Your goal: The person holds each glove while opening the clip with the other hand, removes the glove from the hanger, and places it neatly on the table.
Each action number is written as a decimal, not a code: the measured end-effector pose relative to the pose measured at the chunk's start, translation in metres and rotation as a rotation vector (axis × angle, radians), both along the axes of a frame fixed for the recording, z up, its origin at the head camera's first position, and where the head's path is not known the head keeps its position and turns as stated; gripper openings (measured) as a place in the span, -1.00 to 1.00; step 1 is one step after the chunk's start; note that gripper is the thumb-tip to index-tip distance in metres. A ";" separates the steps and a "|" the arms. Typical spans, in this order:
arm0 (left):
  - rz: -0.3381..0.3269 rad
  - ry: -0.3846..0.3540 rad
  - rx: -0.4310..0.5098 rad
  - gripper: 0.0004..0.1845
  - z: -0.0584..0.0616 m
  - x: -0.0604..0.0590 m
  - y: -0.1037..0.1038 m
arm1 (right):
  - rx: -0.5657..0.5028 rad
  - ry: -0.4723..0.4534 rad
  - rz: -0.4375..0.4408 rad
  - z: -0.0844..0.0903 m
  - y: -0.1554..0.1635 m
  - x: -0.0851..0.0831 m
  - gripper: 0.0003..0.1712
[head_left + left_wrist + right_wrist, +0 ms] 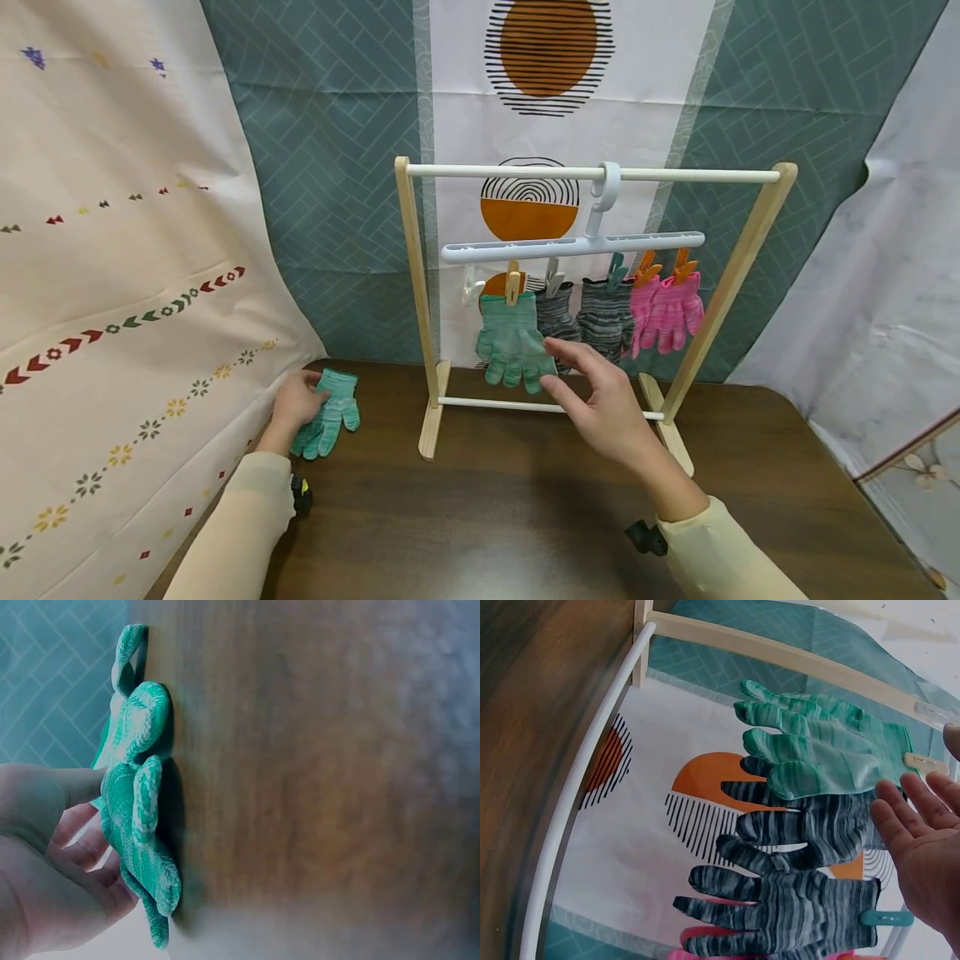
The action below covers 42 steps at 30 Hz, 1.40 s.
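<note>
A green knit glove (335,410) (139,802) lies flat on the dark wooden table (487,517) at the left. My left hand (311,392) (97,825) grips it at the cuff side. A second green glove (513,342) (817,750) hangs by a wooden clip from a white hanger (570,246). My right hand (558,362) (915,817) hovers open just in front of that hanging glove, fingers spread and holding nothing.
The hanger hooks over a wooden rack (416,275) with a white top rod. Beside the green glove hang two grey striped gloves (603,312) (787,907) and two pink gloves (671,308). An unused white clip (471,287) sits at the hanger's left end. Patterned cloths surround the table.
</note>
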<state>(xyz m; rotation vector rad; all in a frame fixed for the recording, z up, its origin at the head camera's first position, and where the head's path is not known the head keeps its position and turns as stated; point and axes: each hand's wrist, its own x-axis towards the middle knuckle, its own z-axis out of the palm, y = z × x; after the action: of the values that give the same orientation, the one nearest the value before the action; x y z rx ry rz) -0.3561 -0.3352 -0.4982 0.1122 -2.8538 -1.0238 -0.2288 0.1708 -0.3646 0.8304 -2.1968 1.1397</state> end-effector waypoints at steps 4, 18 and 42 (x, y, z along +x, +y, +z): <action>0.007 0.022 -0.016 -0.45 -0.001 0.002 0.001 | 0.009 0.012 -0.020 0.002 0.001 0.000 -0.42; -0.024 0.206 -0.019 -0.39 0.021 0.010 0.014 | 0.015 0.055 -0.055 0.009 0.008 -0.004 -0.42; -0.152 0.384 0.139 -0.34 0.099 0.059 0.099 | 0.047 0.053 -0.037 0.032 0.011 -0.011 -0.39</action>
<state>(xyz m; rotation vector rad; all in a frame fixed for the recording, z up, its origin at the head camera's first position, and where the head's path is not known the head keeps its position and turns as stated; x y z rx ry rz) -0.2967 -0.2362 -0.3988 -0.2654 -2.4726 -1.1293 -0.2402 0.1819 -0.3328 0.8265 -2.1936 1.0399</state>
